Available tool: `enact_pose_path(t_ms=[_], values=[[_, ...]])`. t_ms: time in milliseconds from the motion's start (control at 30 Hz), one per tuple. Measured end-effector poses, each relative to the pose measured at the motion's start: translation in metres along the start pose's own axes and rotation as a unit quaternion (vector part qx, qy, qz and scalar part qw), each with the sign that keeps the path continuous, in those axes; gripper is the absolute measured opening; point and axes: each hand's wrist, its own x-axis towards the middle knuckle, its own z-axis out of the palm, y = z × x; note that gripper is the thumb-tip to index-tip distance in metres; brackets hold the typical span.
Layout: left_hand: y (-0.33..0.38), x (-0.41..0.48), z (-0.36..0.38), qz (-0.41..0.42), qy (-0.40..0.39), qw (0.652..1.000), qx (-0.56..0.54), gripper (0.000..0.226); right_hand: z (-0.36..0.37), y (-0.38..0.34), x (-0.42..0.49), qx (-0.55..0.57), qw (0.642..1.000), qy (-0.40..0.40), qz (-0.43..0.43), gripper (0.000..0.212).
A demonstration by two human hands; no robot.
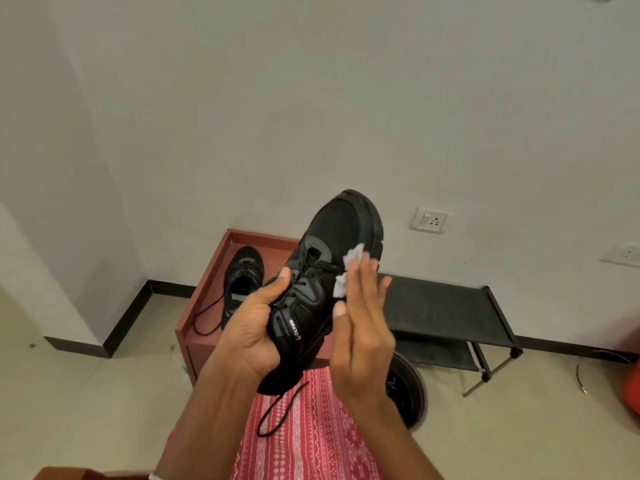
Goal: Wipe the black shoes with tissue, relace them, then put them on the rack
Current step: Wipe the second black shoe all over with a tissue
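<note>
I hold a black shoe (337, 244) up in the air, toe pointing away and up. My left hand (254, 320) grips its heel and left side, thumb across the laces. My right hand (363, 327) presses a crumpled white tissue (349, 268) flat against the shoe's right side, fingers straight. A loose black lace end (277, 410) dangles below the heel. The second black shoe (242, 278) lies on a reddish-brown low table (204, 299), its lace trailing over the table's front left edge.
A low black shoe rack (446, 306) with two shelves stands against the white wall to the right of the table. A dark round object (410, 393) lies on the beige floor under my right hand. Red patterned cloth (311, 438) covers my lap. Wall sockets (429, 220) sit above the rack.
</note>
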Motion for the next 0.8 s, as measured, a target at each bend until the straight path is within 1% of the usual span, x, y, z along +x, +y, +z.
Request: enact_pose_path(t_ms=[67, 100, 233, 300, 400, 467, 567, 667, 733, 800], values=[[0.003, 0.0, 0.001, 0.004, -0.005, 1.0, -0.01, 0.042, 0.005, -0.004, -0.014, -0.019, 0.999, -0.032, -0.012, 0.05], [0.003, 0.0, 0.002, 0.004, -0.006, 1.0, -0.008, 0.041, 0.006, -0.005, -0.011, -0.026, 0.999, -0.034, -0.016, 0.052], [-0.004, -0.002, 0.006, -0.006, -0.003, 1.0, 0.008, 0.034, -0.001, -0.003, 0.041, -0.042, 0.999, 0.013, -0.014, 0.053], [-0.01, -0.003, 0.006, -0.006, 0.0, 1.0, 0.019, 0.032, -0.01, 0.002, 0.073, -0.044, 0.998, 0.036, 0.008, 0.052], [-0.013, -0.002, 0.006, -0.001, -0.001, 1.0, 0.019, 0.035, -0.017, 0.008, 0.09, -0.025, 0.999, 0.022, 0.026, 0.049], [-0.012, -0.001, 0.004, -0.001, 0.0, 1.0, 0.021, 0.036, -0.017, 0.01, 0.078, -0.021, 0.999, 0.014, 0.019, 0.047], [-0.007, 0.0, 0.001, -0.004, 0.001, 1.0, 0.009, 0.036, -0.014, 0.008, 0.037, -0.024, 1.0, 0.005, 0.02, 0.049], [-0.001, 0.001, 0.001, -0.004, 0.0, 1.0, -0.004, 0.038, -0.007, 0.007, -0.004, -0.036, 0.998, -0.038, 0.015, 0.053], [0.0, 0.001, 0.002, -0.003, 0.0, 1.0, -0.005, 0.036, -0.005, 0.008, -0.011, -0.046, 0.998, -0.048, 0.007, 0.054], [-0.002, -0.001, 0.004, -0.01, 0.001, 1.0, 0.002, 0.036, -0.006, 0.009, 0.004, -0.052, 0.998, -0.04, 0.0, 0.054]])
